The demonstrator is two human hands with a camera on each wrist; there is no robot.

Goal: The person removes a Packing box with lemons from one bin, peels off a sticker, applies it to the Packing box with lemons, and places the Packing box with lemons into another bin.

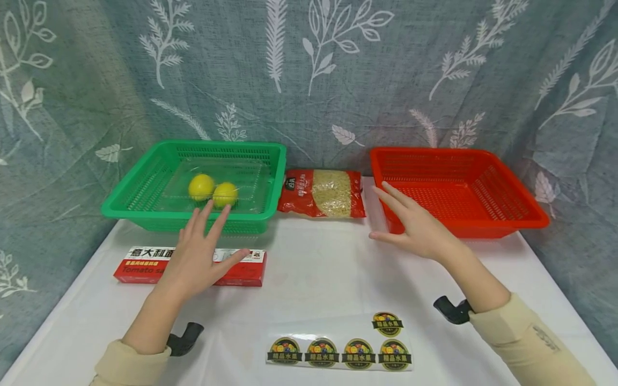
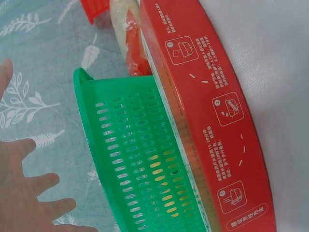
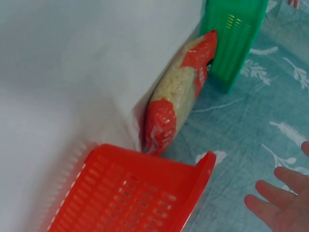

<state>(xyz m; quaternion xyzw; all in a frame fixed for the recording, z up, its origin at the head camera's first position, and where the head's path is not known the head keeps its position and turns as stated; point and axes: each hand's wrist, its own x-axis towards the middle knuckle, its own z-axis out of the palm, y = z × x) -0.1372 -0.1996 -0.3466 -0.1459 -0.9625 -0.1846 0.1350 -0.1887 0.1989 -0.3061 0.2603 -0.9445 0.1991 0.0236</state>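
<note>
My left hand (image 1: 198,257), fingers spread and holding nothing, hovers over the red and white spaghetti box (image 1: 241,271); its fingertips overlap the near rim of the green basket (image 1: 120,209) in the head view. Inside that basket a clear plastic container (image 1: 251,171) holds two yellow round fruits (image 1: 201,187). My right hand (image 1: 420,225) is also spread and holds nothing, close to the left end of the red basket (image 1: 512,185). Between the baskets lies a red bag of pasta (image 1: 330,193) with a see-through window.
A sheet of round fruit stickers (image 1: 338,348) lies at the front of the white table (image 1: 309,268). Behind the baskets hangs a grey-green curtain (image 1: 309,69) with white leaf prints. Black straps (image 1: 185,339) stick out by both wrists.
</note>
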